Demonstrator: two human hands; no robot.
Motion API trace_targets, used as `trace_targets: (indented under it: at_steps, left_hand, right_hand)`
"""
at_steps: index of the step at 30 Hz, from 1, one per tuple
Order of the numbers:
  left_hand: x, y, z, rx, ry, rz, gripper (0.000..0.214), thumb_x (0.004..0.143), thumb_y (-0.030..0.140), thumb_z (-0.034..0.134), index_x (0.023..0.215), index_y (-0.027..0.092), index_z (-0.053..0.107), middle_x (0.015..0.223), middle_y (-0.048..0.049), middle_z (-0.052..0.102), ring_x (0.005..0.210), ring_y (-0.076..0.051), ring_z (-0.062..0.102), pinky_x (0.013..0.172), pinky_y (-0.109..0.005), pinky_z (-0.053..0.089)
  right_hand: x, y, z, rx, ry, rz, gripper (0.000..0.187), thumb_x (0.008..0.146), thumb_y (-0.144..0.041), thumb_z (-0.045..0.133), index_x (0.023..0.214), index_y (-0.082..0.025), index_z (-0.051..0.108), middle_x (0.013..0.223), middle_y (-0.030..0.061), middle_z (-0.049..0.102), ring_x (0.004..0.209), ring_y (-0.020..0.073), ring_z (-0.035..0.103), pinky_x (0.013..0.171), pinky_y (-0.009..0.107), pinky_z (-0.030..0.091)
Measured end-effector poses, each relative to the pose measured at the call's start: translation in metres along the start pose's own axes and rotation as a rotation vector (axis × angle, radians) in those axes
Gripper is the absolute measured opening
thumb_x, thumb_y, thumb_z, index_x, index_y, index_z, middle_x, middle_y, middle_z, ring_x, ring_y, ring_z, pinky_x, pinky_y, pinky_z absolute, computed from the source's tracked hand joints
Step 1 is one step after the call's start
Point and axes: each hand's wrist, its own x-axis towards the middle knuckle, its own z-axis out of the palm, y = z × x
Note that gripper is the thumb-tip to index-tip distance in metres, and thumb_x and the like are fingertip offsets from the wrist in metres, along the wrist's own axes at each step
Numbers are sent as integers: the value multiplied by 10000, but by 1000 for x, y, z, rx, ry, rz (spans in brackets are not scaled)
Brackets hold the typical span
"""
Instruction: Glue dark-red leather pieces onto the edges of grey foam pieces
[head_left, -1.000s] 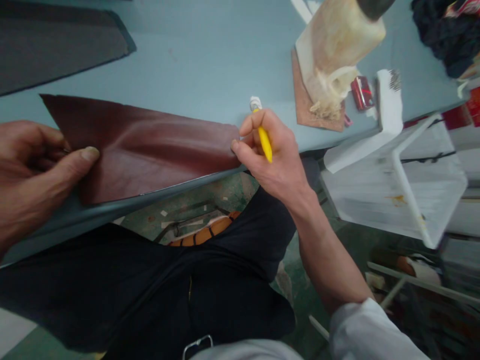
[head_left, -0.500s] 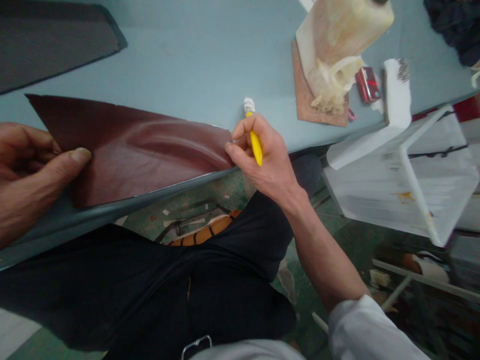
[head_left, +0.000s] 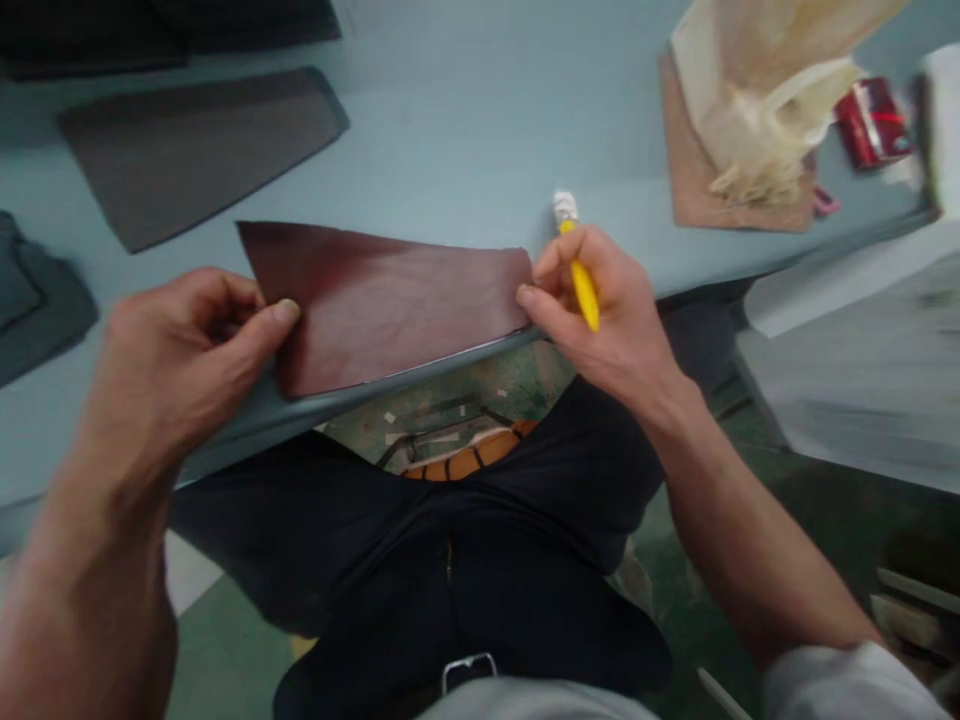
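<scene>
A tapered piece of dark red-brown leather (head_left: 397, 310) stretches between both hands at the near edge of the table. My left hand (head_left: 202, 350) pinches its wide left end, thumb on top. At the narrow right end, my right hand (head_left: 607, 310) grips the corner between thumb and forefinger. Tucked in the same right hand is a brush with a yellow handle (head_left: 583, 290); its whitish tip points away from me, over the table.
The blue-grey table (head_left: 465, 130) carries a dark grey tapered piece (head_left: 210, 140) and further dark pieces at left. A stained plastic jug (head_left: 750, 110) stands on a brown board (head_left: 690, 190) at back right, beside a red packet (head_left: 874, 122). A white bin (head_left: 862, 370) is at right.
The view has swung left, so things sit further right. The leather has gone from bulging in the middle to nearly flat. Both hands keep their grip.
</scene>
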Motion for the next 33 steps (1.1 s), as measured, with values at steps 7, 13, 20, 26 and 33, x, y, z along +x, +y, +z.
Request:
trace_targets:
  at_steps: [7,13,20,26,33]
  left_hand:
    - [-3,6,-3,-203,7,-32,259,852,436,703,800,192,632,695,54,537,622,-78,415,590,-254,305]
    - [-4,5,-2,-117,9,-19,285,843,476,677,818,192,689,689,43,582,613,-99,459,602,-273,336]
    - [-14,4,-1,24,9,-47,318,823,527,694,899,218,693,665,58,567,589,-113,464,618,-284,351]
    - [-24,-1,5,171,117,-15,463,893,529,718,1230,214,679,1087,-31,736,758,-158,594,826,-334,489]
    - [-45,7,17,220,202,553,270,986,422,710,1197,268,642,1196,-89,757,1160,-304,694,1069,-495,524]
  right_hand:
    - [0,0,3,47,30,-4,226,853,-342,811,915,-275,604,754,-35,555,709,170,591,677,363,564]
    - [-1,1,3,43,17,-1,221,858,-353,800,909,-279,599,725,-41,545,643,154,551,632,354,544]
    - [-2,0,3,11,14,-9,219,881,-381,784,928,-276,598,735,-39,537,650,157,541,622,354,531]
    - [-2,1,4,0,25,-16,183,884,-331,756,907,-275,583,743,-39,524,646,153,524,633,354,523]
    - [-1,3,5,-12,25,-26,191,904,-383,739,941,-281,582,744,-41,495,674,164,538,668,355,535]
